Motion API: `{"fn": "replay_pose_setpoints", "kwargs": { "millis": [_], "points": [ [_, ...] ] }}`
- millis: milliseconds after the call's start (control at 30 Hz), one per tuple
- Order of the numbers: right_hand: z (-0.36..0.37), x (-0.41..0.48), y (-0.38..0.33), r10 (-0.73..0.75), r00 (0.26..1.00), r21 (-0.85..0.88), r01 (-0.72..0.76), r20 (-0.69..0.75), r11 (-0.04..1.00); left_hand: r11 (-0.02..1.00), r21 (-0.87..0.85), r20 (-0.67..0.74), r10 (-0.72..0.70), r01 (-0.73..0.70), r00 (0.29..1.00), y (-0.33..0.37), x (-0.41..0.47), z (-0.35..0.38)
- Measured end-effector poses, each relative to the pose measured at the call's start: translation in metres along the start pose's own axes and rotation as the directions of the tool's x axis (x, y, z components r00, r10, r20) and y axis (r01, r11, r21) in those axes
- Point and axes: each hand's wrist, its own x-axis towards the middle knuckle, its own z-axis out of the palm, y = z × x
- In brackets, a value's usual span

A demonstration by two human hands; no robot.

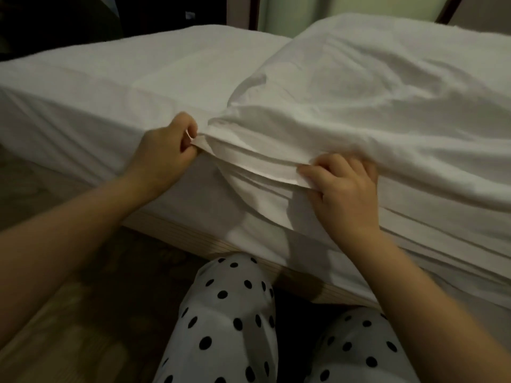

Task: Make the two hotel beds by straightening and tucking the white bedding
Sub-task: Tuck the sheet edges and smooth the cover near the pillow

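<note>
Two grips on one edge. Left hand [168,150] curled round the corner of the soft, crumpled white fabric duvet [359,92], thumb and fingers pinching the layered hem [262,172] at the near side of the mattress. Right hand [343,186] further along the same hem, fingers and thumb bent onto it, clamping several folded layers. Neither hand slack; nothing else held.

Duvet heaped across the right part of the bed and spilling over the near side, on top of a smooth, stretched white sheet [110,87] covering the mattress; left part of that sheet bare. Hanging edge just above a pale ribbed bed base [193,239]. Only one bed in view; no sign of the second.

Judged light for its bulk, limp and thoroughly soft: no stiffness to push against, so better pulled taut than shoved. Likely to sag between the grips and bunch at any slack spot. Cotton-like surface, probably not slippery, yet thin layers liable to slide apart; worth pinching all layers together at hem and corner rather than grabbing the puffy middle. Nothing fragile; a firm tug tolerable. Wider spacing of the hands probably needed for a straight line along the side.

Below, knees in white trousers with black dots [229,313], close against the base, over a brown floor [55,327].
</note>
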Motion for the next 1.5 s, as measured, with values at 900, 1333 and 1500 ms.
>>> {"fn": "replay_pose_setpoints", "kwargs": {
  "millis": [900,1333,1500],
  "points": [
    [-0.091,-0.151,0.124,0.213,0.954,-0.335,-0.275,-0.213,0.901,0.420,-0.188,-0.023,0.902,-0.888,0.432,0.215,-0.057,0.161],
    [-0.112,-0.197,0.174,0.335,0.916,-0.406,-0.400,-0.222,0.822,0.414,-0.086,0.112,0.908,-0.906,0.404,0.250,-0.030,0.174],
    [-0.128,-0.191,0.169,0.298,0.920,-0.359,-0.376,-0.254,0.854,0.415,-0.209,0.137,0.909,-0.886,0.393,0.254,-0.038,0.163]
  ]
}}
